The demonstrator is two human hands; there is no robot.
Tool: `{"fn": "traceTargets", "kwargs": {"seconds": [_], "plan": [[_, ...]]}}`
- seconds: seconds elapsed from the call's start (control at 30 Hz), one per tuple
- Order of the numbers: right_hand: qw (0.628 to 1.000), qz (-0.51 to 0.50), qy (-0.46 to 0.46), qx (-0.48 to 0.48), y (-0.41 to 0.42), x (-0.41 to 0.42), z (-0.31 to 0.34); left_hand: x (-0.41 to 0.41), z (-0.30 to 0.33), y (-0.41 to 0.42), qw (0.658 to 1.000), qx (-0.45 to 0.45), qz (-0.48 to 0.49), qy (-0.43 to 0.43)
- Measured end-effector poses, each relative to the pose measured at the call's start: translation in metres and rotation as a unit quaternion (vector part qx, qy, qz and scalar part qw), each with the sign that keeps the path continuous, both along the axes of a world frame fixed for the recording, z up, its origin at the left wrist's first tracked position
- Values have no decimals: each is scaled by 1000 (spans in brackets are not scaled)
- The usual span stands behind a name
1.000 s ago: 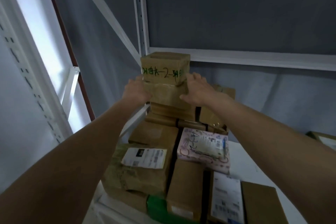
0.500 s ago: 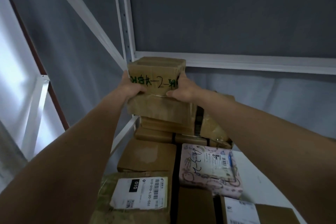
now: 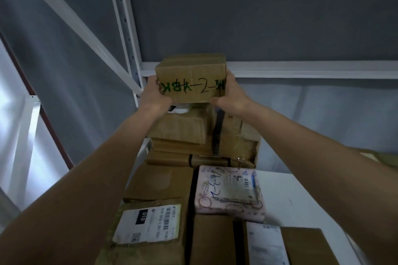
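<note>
Box (image 3: 191,80) higher, between both clasped hands (image 3: 156,95) (image 3: 233,97)

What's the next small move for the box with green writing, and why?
Probably draw the brown cardboard box with green marker writing straight back toward the body. The left hand and right hand grip its sides, its bottom edge looks clear of the taped cardboard stack beneath, and the white shelf beam crosses behind its top.
</note>
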State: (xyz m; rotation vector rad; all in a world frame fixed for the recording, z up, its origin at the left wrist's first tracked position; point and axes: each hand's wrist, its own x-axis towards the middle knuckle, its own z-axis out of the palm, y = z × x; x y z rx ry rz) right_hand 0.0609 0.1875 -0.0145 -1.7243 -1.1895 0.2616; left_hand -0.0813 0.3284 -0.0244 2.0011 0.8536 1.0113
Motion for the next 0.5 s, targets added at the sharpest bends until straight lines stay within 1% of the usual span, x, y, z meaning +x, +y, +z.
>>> {"fn": "traceTargets", "kwargs": {"seconds": [0.1,0.23,0.5], "plan": [[1000,-10,16,17,-34,14,-2,17,2,-28,999,37,-5,25],[998,-41,26,29,-83,43,-14,45,-3,-76,997,55,-30,48],[995,-86,53,7,-195,124,-50,121,-25,-182,991,26,-110,71]]}}
